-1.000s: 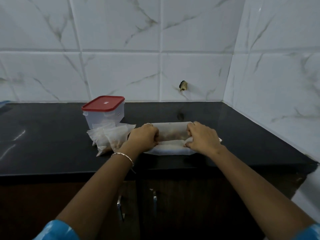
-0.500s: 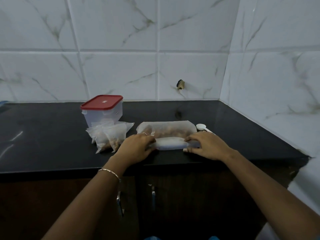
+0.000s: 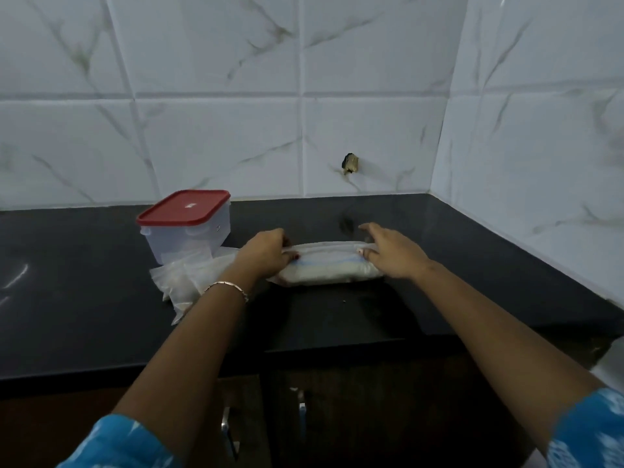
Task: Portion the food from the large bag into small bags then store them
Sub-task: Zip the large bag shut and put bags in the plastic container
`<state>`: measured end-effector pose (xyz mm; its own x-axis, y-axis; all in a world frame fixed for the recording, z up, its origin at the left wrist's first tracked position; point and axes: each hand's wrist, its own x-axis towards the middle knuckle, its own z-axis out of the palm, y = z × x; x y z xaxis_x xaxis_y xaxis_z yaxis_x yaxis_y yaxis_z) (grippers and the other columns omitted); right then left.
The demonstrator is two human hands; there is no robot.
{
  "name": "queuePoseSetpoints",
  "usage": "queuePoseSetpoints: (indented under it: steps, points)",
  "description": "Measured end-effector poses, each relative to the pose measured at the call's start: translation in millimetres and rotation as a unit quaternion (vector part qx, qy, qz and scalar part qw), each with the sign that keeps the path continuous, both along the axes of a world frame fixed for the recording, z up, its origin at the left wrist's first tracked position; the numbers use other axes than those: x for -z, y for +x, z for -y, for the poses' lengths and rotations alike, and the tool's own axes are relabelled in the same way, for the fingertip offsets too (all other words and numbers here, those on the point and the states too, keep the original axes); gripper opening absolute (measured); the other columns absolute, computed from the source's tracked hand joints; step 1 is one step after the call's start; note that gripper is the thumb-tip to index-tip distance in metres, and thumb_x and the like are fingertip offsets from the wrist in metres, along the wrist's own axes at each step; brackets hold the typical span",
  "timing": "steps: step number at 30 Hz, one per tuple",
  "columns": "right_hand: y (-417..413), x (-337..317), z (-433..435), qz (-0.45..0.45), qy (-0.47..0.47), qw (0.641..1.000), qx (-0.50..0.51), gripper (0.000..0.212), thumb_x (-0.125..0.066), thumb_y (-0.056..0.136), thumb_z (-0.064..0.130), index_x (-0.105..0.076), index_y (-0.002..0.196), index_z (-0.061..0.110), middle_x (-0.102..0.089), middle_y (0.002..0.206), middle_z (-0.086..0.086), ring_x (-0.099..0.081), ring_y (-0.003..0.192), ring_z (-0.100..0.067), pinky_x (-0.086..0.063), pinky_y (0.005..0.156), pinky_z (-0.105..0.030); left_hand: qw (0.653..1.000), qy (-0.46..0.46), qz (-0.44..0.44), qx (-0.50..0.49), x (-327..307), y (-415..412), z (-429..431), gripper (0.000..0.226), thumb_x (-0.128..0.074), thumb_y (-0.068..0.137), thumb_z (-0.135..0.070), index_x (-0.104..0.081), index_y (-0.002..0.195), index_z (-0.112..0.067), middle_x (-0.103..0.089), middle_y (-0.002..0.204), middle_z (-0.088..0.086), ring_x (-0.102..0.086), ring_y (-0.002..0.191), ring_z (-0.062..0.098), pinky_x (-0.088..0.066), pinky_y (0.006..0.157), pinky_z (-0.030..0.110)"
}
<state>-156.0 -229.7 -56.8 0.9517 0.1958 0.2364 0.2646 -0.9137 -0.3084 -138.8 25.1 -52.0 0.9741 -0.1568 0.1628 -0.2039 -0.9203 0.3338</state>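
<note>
Item: large bag [image 3: 329,270], rolled into a tight bundle, lying flat mid-tabletop [image 3: 439,282]. Left hand [image 3: 266,253]: grip closed round the roll's left end. Right hand [image 3: 391,251]: thumb against the right end, fingers stretched above it; whether it pinches cannot be told. Small bags [image 3: 189,278]: heaped just left of the roll, against a red-lidded container [image 3: 187,228]; contents too dim to read. Status, as judged: portioning looks finished and the large bag nearly closed up. Outstanding: storing the small bags, the container's lid being on.
</note>
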Motion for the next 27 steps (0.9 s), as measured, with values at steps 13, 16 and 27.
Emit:
queuePoseSetpoints:
  steps: [13, 16, 27]
  points:
    - [107.6, -15.6, -18.6, 0.12, -0.015, 0.99, 0.077, 0.02, -0.043, 0.101, 0.026, -0.058, 0.107, 0.016, -0.064, 0.11, -0.009, -0.059, 0.097, -0.03, -0.036, 0.07, -0.033, 0.996, 0.042, 0.082, -0.017, -25.6, 105.5, 6.1, 0.027, -0.046, 0.1, -0.032, -0.059, 0.104, -0.009, -0.063, 0.109, 0.016, -0.06, 0.096, 0.034, -0.049, 0.082, 0.04]
    - [135.8, -17.4, -20.8, 0.141, -0.075, 0.984, 0.084, 0.012, -0.048, 0.096, 0.015, -0.053, 0.106, 0.011, -0.064, 0.107, -0.011, -0.057, 0.099, -0.032, -0.036, 0.067, -0.034, 0.993, 0.04, 0.104, -0.037, -26.5, 131.2, 11.5, 0.029, -0.044, 0.101, -0.031, -0.059, 0.108, -0.007, -0.063, 0.109, 0.018, -0.059, 0.097, 0.036, -0.05, 0.083, 0.042]
    - [179.4, 4.6, -29.1, 0.013, -0.047, 0.991, 0.129, 0.022, -0.057, 0.093, 0.03, -0.057, 0.112, 0.019, -0.06, 0.115, -0.004, -0.052, 0.11, -0.024, -0.04, 0.09, -0.039, 0.985, 0.153, 0.033, -0.073, -4.2, 160.6, 18.2, 0.059, -0.067, 0.084, -0.041, -0.039, 0.13, -0.015, -0.051, 0.131, 0.009, -0.048, 0.121, 0.028, -0.038, 0.1, 0.046]
